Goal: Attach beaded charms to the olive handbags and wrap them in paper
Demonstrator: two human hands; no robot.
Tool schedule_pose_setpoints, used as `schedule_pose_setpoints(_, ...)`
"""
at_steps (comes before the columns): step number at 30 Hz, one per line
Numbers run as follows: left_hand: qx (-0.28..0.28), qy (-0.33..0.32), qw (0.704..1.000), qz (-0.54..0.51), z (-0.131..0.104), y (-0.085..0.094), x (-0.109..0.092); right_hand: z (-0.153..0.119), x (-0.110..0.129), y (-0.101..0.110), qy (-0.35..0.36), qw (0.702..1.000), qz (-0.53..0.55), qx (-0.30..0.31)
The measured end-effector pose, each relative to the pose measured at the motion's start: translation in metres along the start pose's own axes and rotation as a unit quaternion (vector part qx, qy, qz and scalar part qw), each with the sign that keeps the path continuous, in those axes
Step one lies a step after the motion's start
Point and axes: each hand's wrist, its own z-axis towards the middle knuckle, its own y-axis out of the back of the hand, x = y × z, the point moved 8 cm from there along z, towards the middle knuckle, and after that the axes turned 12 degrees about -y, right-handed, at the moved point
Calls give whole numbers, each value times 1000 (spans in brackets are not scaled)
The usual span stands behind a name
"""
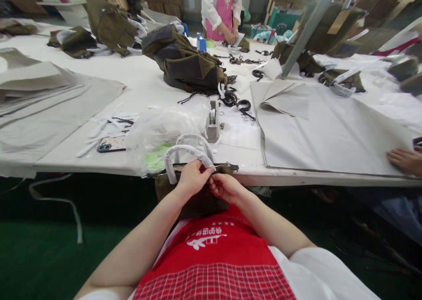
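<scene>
An olive-brown bag (198, 208) rests against my lap at the table's front edge, its zipped top facing up. Its two arched handles (186, 149) are wrapped in white material. My left hand (194, 177) is closed, with thumb and fingers pinching the lower right end of the near handle. Right beside it, my right hand (226, 187) is closed just below that handle end, fingers pressed together against the bag. What the right fingers pinch is too small and covered to name.
Beyond the bag are clear plastic wrapping (165, 123), a tape dispenser (212, 121) and a phone (112, 145). Stacked olive bags (187, 60) and black cords (231, 99) lie farther back. Grey sheets (329, 128) cover the right, near another person's hand (404, 160). A person in a pink apron (224, 10) stands opposite.
</scene>
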Motion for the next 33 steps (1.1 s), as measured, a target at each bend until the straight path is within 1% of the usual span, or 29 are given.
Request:
schedule_pose_setpoints(3,-4,-30,999,29,-6,-2,-2,4,-4,-3,13,997,73,-11)
schedule_pose_setpoints(6,-35,-43,996,68,-14,-1,-1,5,-6,-6,39,992,119,-35)
schedule_pose_setpoints(9,-51,-66,991,104,-21,-1,-4,2,-6,-8,71,988,128,-46)
schedule_pose_setpoints(11,-63,-86,989,105,-24,-1,-6,1,-6,-8,85,987,127,-45)
schedule_pose_setpoints(12,-69,-81,990,90,-25,-1,-4,0,-7,-8,88,987,123,-45)
schedule_pose_setpoints(13,-78,-62,993,65,-26,0,1,0,-8,-8,90,988,117,-47)
schedule_pose_setpoints(16,-111,41,992,-39,-27,2,23,-1,-11,-8,106,989,88,-58)
schedule_pose_setpoints(18,-127,81,984,-97,-28,3,31,-2,-9,-8,123,988,68,-65)
schedule_pose_setpoints(19,-125,80,983,-111,-27,3,31,-2,-9,-8,127,988,61,-67)
schedule_pose_setpoints(21,-106,47,989,-93,-26,4,23,1,-9,-6,117,989,58,-66)
schedule_pose_setpoints(24,-74,-31,997,-7,-28,3,2,7,-10,-5,89,993,55,-57)
schedule_pose_setpoints(26,-74,-64,994,38,-32,2,-8,9,-9,-3,94,993,49,-54)
schedule_pose_setpoints(27,-78,-68,993,48,-33,1,-11,9,-8,-3,105,992,48,-52)
schedule_pose_setpoints(29,-84,-56,994,47,-34,0,-9,7,-5,-3,134,989,49,-48)
schedule_pose_setpoints(31,-90,-28,995,23,-35,1,0,1,-2,-5,164,984,50,-43)
schedule_pose_setpoints(33,-101,16,995,-17,-35,1,13,-7,2,-7,190,980,42,-38)
